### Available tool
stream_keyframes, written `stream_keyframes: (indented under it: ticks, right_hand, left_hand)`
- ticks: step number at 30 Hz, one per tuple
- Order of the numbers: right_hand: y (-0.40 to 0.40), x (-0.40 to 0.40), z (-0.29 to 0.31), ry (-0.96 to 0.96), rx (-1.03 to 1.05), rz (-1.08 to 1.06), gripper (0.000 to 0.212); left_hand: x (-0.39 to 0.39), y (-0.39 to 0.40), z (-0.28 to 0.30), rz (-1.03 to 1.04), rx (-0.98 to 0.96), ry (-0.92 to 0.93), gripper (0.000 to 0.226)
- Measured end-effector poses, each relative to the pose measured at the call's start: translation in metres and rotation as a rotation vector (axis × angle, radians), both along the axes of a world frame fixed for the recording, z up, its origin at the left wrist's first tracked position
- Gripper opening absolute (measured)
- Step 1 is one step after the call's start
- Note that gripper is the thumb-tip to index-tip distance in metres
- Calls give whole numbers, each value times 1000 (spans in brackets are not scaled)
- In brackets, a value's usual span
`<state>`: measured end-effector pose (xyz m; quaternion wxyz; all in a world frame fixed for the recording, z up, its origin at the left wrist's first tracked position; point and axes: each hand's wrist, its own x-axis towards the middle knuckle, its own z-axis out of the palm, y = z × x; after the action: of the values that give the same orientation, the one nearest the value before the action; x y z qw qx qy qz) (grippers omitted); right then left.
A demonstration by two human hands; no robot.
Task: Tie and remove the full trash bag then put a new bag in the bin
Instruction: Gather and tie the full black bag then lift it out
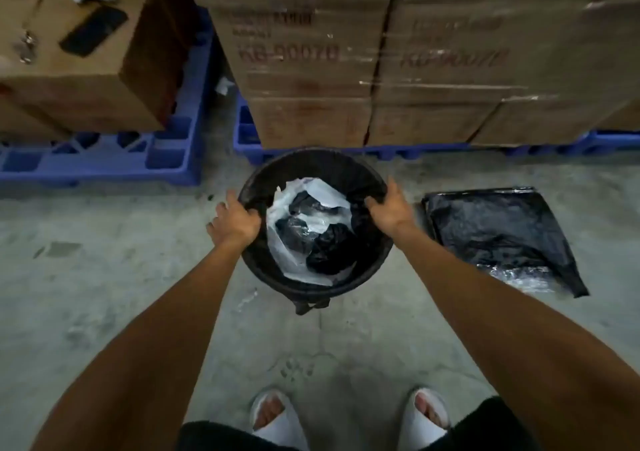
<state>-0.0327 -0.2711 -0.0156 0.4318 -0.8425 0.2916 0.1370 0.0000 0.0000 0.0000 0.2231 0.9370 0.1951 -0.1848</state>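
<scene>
A round black bin (pixel 313 166) stands on the concrete floor in front of me, lined with a black trash bag (pixel 370 243) whose edge is folded over the rim. Inside lie white plastic and crumpled black waste (pixel 311 229). My left hand (pixel 235 220) grips the bag edge at the bin's left rim. On the opposite rim my right hand (pixel 389 206) grips the bag edge the same way. A flat, folded new black bag (pixel 498 232) lies on the floor to the right of the bin.
Blue pallets (pixel 173 160) carry stacked cardboard boxes (pixel 346 52) right behind the bin. A lower box at the far left (pixel 79 59) holds a dark phone, keys and a white object. My feet in white slippers (pixel 273 419) stand near the bottom edge.
</scene>
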Motion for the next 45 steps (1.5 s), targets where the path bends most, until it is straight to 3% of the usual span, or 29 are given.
stream_keyframes:
  ticks: [4, 8, 12, 16, 19, 23, 27, 30, 32, 35, 40, 42, 45]
  right_hand:
    - [-16, 23, -41, -52, 52, -18, 44]
    - [-28, 31, -54, -169, 247, -92, 29]
    - [-47, 27, -58, -240, 501, -190, 27]
    - [-65, 8, -72, -298, 833, -360, 49]
    - [-67, -11, -87, -324, 944, -461, 51]
    - [-58, -37, -101, -196, 653, -438, 48]
    - [-47, -51, -102, 61, 687, -332, 60]
    - [-54, -42, -100, 69, 709, -327, 42]
    - [-67, -27, -109, 34, 701, -342, 33]
    - [-85, -16, -106, -121, 734, -637, 25]
    - [-77, -6, -52, -481, 528, -741, 44]
    - [-64, 1, -35, -553, 324, -610, 41]
    - [-33, 5, -24, -646, -3, -190, 26]
  left_hand:
    - [10, 3, -48, -24, -102, -127, 46]
    - [23, 1, -54, -49, -86, -189, 42]
    - [28, -10, -66, -12, -167, -208, 48]
    - [25, -22, -75, 51, -290, -212, 50]
    - [19, -28, -73, 76, -332, -210, 51]
    - [2, -35, -70, 150, -516, -240, 51]
    - [-5, -35, -72, 245, -680, -292, 56]
    - [-4, -35, -75, 226, -627, -317, 55]
    - [-2, -33, -77, 197, -566, -315, 55]
    - [0, -33, -75, 173, -525, -280, 55]
    - [1, -35, -69, 185, -565, -233, 55]
    - [1, -36, -69, 191, -574, -245, 54]
    - [-3, -37, -69, 210, -595, -254, 53]
